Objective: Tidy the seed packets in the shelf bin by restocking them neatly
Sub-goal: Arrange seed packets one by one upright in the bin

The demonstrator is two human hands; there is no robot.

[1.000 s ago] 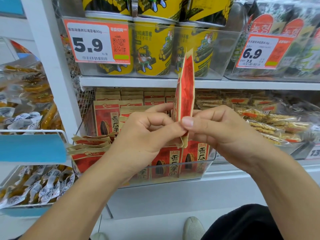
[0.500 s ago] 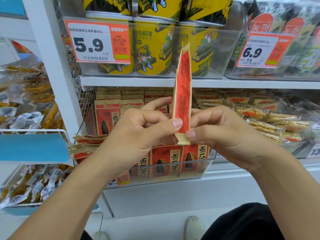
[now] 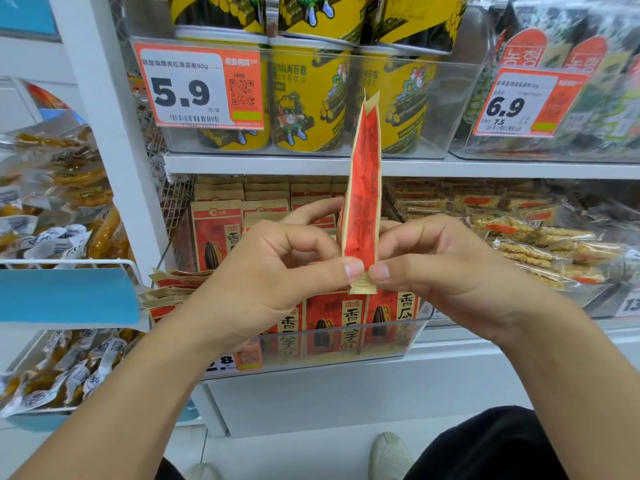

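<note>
A red and tan seed packet (image 3: 362,188) stands upright and edge-on in front of the shelf, held between both hands. My left hand (image 3: 263,285) pinches its lower edge with thumb and curled fingers. From the other side, my right hand (image 3: 446,268) pinches the same lower edge. Behind and below them is the clear shelf bin (image 3: 398,341) with several red seed packets (image 3: 346,327) standing upright in rows. More packets lie flat in a loose stack (image 3: 169,289) at the bin's left end.
Yellow snack tubs (image 3: 308,98) fill a clear bin on the shelf above, behind a 5.9 price tag (image 3: 197,86). Bagged snack bars (image 3: 540,247) lie to the right. A wire basket (image 3: 69,263) of wrapped snacks hangs at the left. My shoe (image 3: 389,455) shows on the floor.
The packet has been turned from a slight tilt to straight upright and raised a little. Both thumbs have slid down to its bottom edge.
</note>
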